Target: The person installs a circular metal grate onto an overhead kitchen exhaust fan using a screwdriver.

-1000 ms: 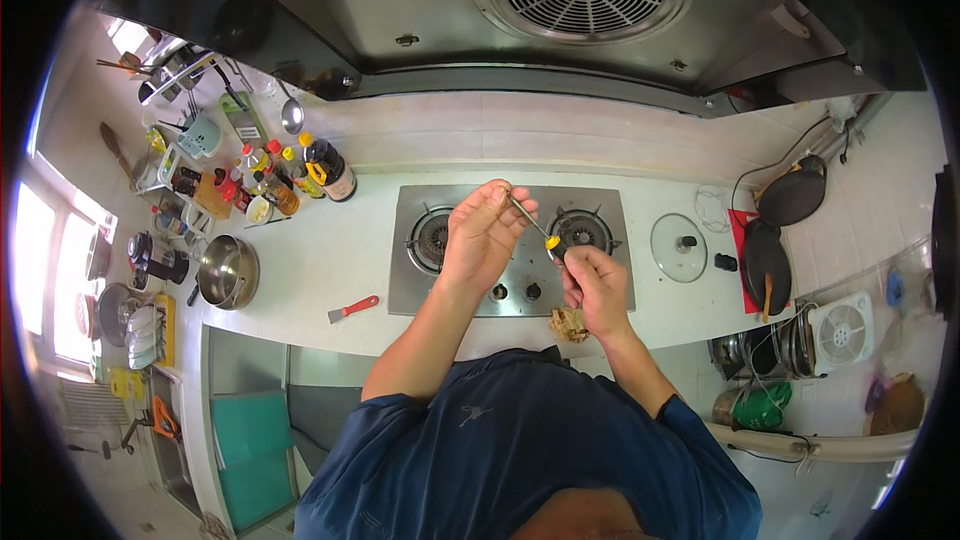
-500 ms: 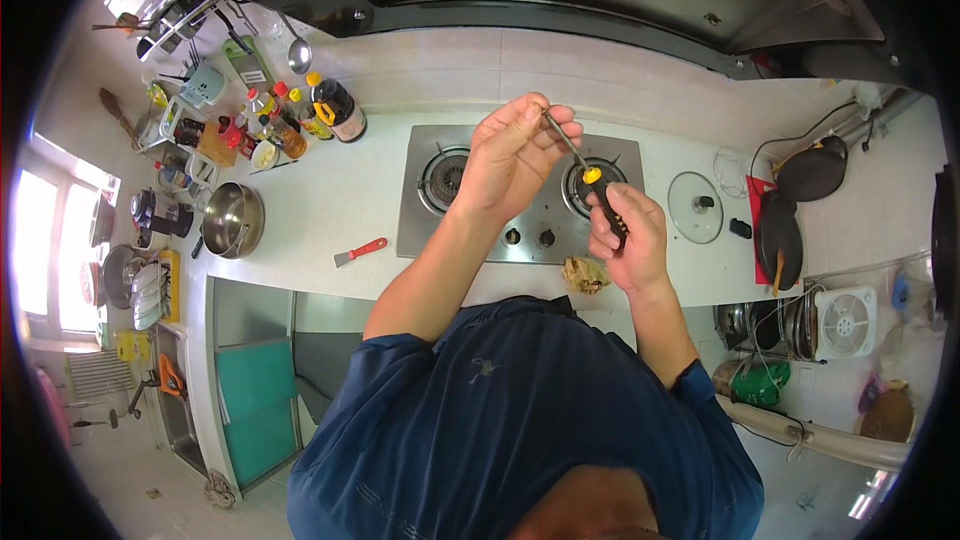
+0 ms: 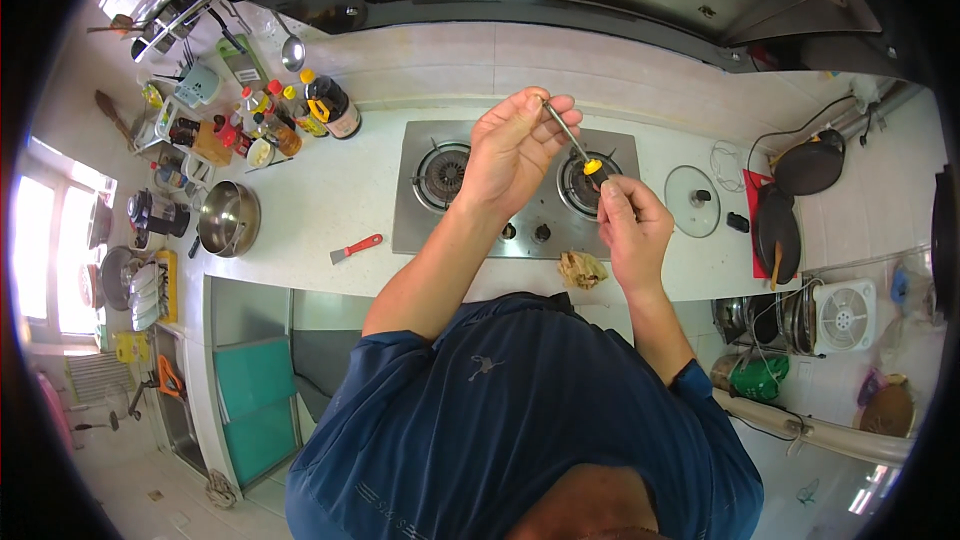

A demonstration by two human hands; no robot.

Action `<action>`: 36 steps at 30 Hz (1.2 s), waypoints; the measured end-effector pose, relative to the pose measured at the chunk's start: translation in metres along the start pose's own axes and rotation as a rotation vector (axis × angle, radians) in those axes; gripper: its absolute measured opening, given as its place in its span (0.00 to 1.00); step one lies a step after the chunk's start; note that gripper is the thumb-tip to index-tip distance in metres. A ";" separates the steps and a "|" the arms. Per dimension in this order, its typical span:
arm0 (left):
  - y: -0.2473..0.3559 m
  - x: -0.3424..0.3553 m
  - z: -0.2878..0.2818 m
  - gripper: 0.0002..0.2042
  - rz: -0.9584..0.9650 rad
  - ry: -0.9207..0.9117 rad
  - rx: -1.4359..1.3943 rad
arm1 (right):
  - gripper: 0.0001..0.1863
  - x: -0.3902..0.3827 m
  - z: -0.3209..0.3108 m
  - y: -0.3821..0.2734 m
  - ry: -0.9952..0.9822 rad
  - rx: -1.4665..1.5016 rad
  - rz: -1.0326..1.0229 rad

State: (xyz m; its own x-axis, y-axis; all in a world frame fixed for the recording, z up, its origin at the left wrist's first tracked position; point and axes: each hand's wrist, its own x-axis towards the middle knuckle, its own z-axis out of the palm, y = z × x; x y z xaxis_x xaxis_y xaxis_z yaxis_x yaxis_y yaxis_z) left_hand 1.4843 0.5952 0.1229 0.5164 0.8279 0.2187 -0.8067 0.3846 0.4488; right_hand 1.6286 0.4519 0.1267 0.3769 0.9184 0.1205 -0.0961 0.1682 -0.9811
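A screwdriver (image 3: pixel 592 168) with a thin metal shaft, a yellow collar and a dark handle is held slantwise above the gas stove (image 3: pixel 522 217). My left hand (image 3: pixel 510 155) pinches at the tip of the shaft; whether a small part sits between those fingertips cannot be made out. The fingers of my right hand (image 3: pixel 636 230) close around the handle and cover most of it. Below the right hand, a crumpled brownish cloth or paper (image 3: pixel 581 270) lies by the stove's front edge. A red-handled scraper (image 3: pixel 357 248) rests on the counter to the left.
On the counter's left stand a steel pot (image 3: pixel 229 219) and several sauce bottles (image 3: pixel 331 107). To the right lie a glass lid (image 3: pixel 692 201), a small black object (image 3: pixel 738 222) and a dark pan (image 3: pixel 776 235). The range hood (image 3: pixel 560 15) hangs over the far side.
My right hand's fingers have shifted on the screwdriver and now hide more of its handle. My left hand keeps its pinch at the tip. The whole view has moved slightly.
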 end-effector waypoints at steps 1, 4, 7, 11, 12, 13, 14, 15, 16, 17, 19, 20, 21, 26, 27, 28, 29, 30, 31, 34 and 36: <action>-0.001 0.000 0.002 0.08 0.001 -0.004 -0.001 | 0.08 -0.001 0.000 0.001 0.032 -0.136 -0.124; 0.000 0.003 0.000 0.08 0.017 0.007 0.015 | 0.08 0.004 0.006 0.000 0.081 -0.313 -0.323; 0.004 0.007 0.002 0.08 0.018 0.010 0.039 | 0.07 0.011 0.007 -0.012 0.090 -0.534 -0.531; 0.002 0.014 0.010 0.08 -0.012 0.019 0.103 | 0.07 0.017 0.002 -0.028 0.142 -0.743 -0.765; 0.001 0.015 0.013 0.08 -0.021 0.039 0.130 | 0.08 0.019 -0.001 -0.030 0.146 -0.793 -0.838; -0.002 0.016 0.016 0.08 -0.030 0.022 0.128 | 0.08 0.019 -0.005 -0.032 0.152 -0.845 -0.912; -0.003 0.019 0.017 0.08 -0.036 0.032 0.118 | 0.08 0.021 -0.007 -0.034 0.170 -0.852 -0.925; -0.004 0.022 0.020 0.08 -0.043 0.039 0.107 | 0.09 0.022 -0.008 -0.036 0.184 -0.861 -0.942; -0.005 0.023 0.023 0.08 -0.049 0.013 0.107 | 0.09 0.023 -0.009 -0.038 0.198 -0.870 -0.961; -0.007 0.027 0.025 0.09 -0.067 0.018 0.085 | 0.09 0.024 -0.011 -0.040 0.221 -0.882 -0.979; -0.010 0.042 0.036 0.09 -0.083 0.001 0.065 | 0.09 0.025 -0.011 -0.045 0.241 -0.792 -0.879; -0.011 0.049 0.045 0.09 -0.103 -0.021 0.068 | 0.11 0.023 -0.013 -0.049 0.245 -0.748 -0.845; -0.013 0.055 0.056 0.09 -0.123 -0.042 0.071 | 0.11 0.027 -0.017 -0.055 0.258 -0.754 -0.861; -0.022 0.113 0.120 0.10 -0.166 -0.154 0.030 | 0.15 0.051 -0.030 -0.092 0.402 -0.844 -1.008; -0.023 0.124 0.131 0.10 -0.170 -0.167 0.029 | 0.15 0.059 -0.030 -0.100 0.458 -0.847 -1.048; -0.023 0.135 0.141 0.10 -0.172 -0.207 0.044 | 0.14 0.066 -0.032 -0.106 0.484 -0.868 -1.077; -0.025 0.148 0.150 0.10 -0.175 -0.247 0.057 | 0.14 0.075 -0.034 -0.113 0.496 -0.873 -1.086; -0.028 0.161 0.159 0.09 -0.191 -0.237 0.060 | 0.14 0.081 -0.036 -0.120 0.515 -0.893 -1.130; -0.030 0.172 0.167 0.09 -0.194 -0.248 0.057 | 0.14 0.089 -0.037 -0.126 0.533 -0.912 -1.173; -0.041 0.200 0.186 0.09 -0.249 -0.202 0.031 | 0.13 0.110 -0.051 -0.138 0.595 -0.993 -1.193; -0.044 0.215 0.187 0.09 -0.249 -0.206 0.028 | 0.13 0.121 -0.052 -0.145 0.634 -1.055 -1.200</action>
State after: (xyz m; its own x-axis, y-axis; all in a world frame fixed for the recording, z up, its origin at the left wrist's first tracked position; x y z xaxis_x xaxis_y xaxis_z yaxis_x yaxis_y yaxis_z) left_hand 1.6847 0.6803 0.3118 0.7465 0.6088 0.2684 -0.6414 0.5512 0.5337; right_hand 1.7356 0.5201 0.2757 0.0818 0.1475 0.9857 0.9929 0.0736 -0.0934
